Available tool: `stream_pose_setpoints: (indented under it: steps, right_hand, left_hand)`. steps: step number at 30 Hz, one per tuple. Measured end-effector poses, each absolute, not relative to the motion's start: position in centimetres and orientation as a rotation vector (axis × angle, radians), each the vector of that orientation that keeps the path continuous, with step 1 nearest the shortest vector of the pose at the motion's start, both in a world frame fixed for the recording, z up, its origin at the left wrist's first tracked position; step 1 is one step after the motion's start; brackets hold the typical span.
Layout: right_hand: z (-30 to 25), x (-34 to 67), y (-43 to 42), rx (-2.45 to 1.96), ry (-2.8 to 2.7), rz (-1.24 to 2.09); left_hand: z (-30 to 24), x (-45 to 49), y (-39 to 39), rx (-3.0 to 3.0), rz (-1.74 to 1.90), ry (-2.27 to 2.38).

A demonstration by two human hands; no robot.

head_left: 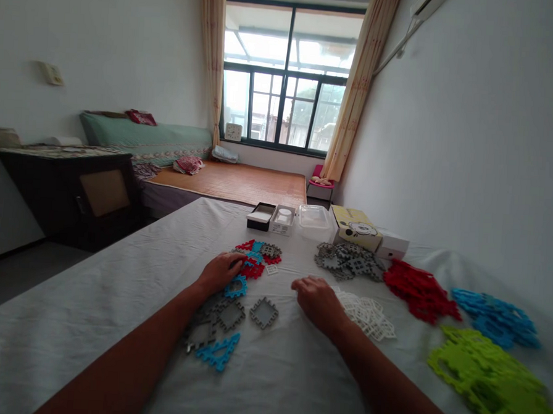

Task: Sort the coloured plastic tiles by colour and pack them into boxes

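Note:
My left hand [221,272] is closed at the edge of a cluster of interlocking plastic tiles, its fingers on a red tile [253,269]. Blue and grey tiles surround it in the cluster. A blue round-holed tile [236,286] lies just below that hand, then grey square frames [230,314] and a blue triangular tile [219,352] nearer me. One grey frame [264,313] lies apart between my hands. My right hand [315,298] is over the cloth with fingers curled together, left of a pile of white lattice pieces [368,317]; its fingertips' contents are hidden. A small white lattice piece [272,269] lies beside the cluster.
Piles of grey [348,261], red [418,291], blue [495,317] and green tiles [494,382] spread along the right side of the white cloth [128,286]. At the far edge stand a black box [260,217], a clear plastic container [313,218] and a yellow box [355,226].

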State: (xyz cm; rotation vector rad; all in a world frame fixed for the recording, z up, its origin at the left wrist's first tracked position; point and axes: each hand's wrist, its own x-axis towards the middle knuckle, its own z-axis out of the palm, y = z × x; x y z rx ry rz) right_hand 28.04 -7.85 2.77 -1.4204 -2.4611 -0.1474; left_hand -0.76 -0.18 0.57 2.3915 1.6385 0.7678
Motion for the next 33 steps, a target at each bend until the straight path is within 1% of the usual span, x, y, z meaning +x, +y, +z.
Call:
stream_pose_setpoints:
  steps: [2, 5, 7, 10, 13, 16, 20, 24, 28, 33]
  right_hand:
    - [3.4, 30.0, -7.5, -1.565, -2.296, -0.142]
    - [4.0, 33.0, -6.7, -1.668, -2.172, -0.004]
    - [3.9, 34.0, -6.2, -1.578, -2.144, 0.054]
    - [3.2, 33.0, -6.2, -1.376, -2.11, 0.023]
    - [2.1, 30.0, -6.9, -1.26, -2.228, 0.073]
    - [1.5, 27.1, -7.9, -1.259, -2.415, 0.12]
    - [2.0, 24.6, -7.2, -1.322, -2.571, 0.097]
    - [2.8, 22.9, -4.3, -1.303, -2.574, 0.058]
    - [2.3, 21.6, -2.5, -1.341, -2.61, -0.021]
    - [1.6, 21.9, -2.8, -1.392, -2.646, -0.149]
  left_hand:
    - [0.5, -0.8, -0.2, 2.388, 0.778, 1.635]
    - [0.3, -0.8, -0.1, 2.392, 0.782, 1.637]
    - [0.2, -0.8, -0.1, 2.394, 0.781, 1.646]
    - [0.2, -0.8, -0.1, 2.392, 0.791, 1.646]
    - [0.2, -0.7, -0.1, 2.391, 0.814, 1.626]
    - [0.1, -0.7, -0.1, 2.381, 0.837, 1.617]
    - [0.0, -0.6, -0.2, 2.374, 0.849, 1.621]
    - [0.3, -0.6, -0.4, 2.358, 0.862, 1.597]
    - [0.7, -1.1, -0.3, 2.242, 0.932, 1.553]
    - [0.7, -2.0, 0.5, 2.096, 1.026, 1.62]
